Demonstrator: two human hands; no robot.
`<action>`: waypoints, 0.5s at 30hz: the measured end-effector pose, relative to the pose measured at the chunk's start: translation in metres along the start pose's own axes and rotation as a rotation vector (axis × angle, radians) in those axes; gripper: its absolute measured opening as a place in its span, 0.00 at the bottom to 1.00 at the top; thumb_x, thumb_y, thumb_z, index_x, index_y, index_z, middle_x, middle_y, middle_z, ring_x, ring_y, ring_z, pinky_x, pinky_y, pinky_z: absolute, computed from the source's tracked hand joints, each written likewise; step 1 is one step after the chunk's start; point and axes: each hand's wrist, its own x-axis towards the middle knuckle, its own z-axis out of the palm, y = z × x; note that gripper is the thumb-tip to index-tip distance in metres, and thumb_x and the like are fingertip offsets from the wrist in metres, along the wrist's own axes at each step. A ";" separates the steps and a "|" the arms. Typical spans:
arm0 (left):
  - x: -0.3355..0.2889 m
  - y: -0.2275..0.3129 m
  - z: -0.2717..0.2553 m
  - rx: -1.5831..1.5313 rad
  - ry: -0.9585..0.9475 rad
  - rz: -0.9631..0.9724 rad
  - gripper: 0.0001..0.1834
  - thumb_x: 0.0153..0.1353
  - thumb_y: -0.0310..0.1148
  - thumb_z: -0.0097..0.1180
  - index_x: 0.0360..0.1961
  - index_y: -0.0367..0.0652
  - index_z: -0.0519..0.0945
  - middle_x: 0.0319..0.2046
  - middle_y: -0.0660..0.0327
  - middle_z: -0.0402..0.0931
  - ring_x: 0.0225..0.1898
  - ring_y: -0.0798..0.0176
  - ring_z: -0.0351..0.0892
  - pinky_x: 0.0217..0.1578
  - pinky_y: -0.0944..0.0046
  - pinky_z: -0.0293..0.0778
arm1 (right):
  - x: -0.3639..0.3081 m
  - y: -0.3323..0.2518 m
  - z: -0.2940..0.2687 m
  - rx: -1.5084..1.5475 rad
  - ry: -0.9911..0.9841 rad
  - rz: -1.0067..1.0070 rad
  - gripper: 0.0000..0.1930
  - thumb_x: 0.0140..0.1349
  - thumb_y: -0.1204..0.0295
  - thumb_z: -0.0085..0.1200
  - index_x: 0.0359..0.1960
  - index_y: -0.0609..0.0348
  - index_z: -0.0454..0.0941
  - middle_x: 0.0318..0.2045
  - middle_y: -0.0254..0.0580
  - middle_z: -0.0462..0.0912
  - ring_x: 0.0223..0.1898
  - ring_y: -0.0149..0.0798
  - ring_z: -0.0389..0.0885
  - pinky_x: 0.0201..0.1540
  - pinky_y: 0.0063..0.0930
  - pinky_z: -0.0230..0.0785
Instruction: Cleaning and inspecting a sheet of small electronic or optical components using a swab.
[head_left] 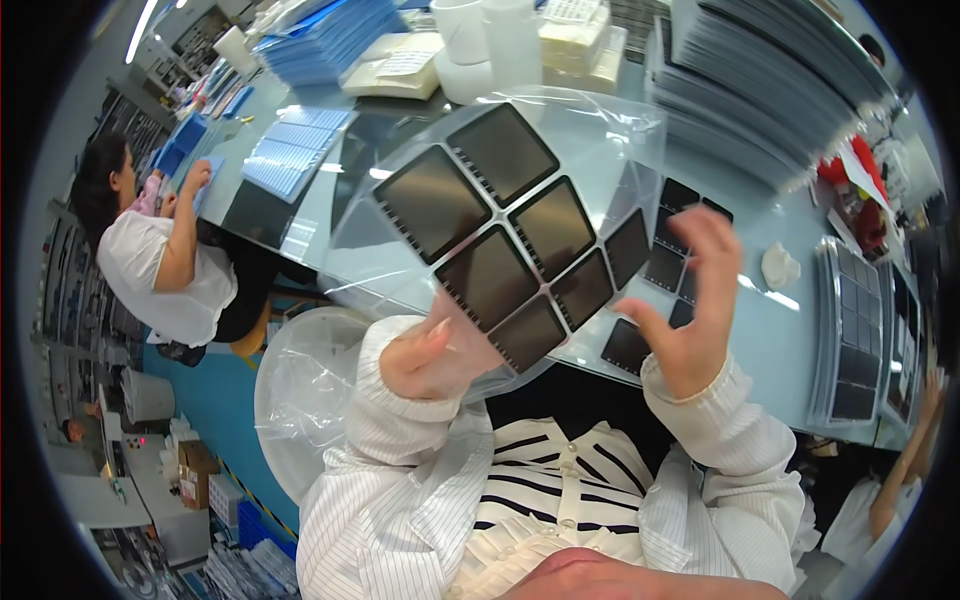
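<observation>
My left hand point(430, 360) grips the near edge of a clear plastic tray point(500, 214), thumb on top and part of the palm showing through the plastic. Several dark, glossy rectangular panels point(515, 155) sit in its pockets, and the tray is tilted above the table. Loose clear plastic film point(600, 110) surrounds the tray, like a bag. To the right of the tray, my right hand point(700, 310) is raised with thumb and fingers curved apart, slightly blurred, nothing visible between them. Behind that hand, more dark panels point(664, 268) lie on the table.
Tall stacks of clear trays point(760, 90) stand at the back right. A filled tray point(850, 340) rests at the right edge near a crumpled white tissue point(780, 267). Blue trays point(295, 150) lie far left. A plastic-lined bin point(310, 390) stands left of me. A co-worker point(165, 250) sits far left.
</observation>
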 end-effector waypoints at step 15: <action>-0.013 0.006 -0.015 -0.172 -0.157 0.079 0.32 0.57 0.37 0.55 0.60 0.32 0.64 0.58 0.41 0.64 0.59 0.43 0.65 0.60 0.47 0.59 | -0.009 -0.008 -0.009 1.208 -0.892 0.666 0.29 0.52 0.79 0.63 0.57 0.67 0.67 0.50 0.38 0.72 0.49 0.31 0.73 0.55 0.27 0.65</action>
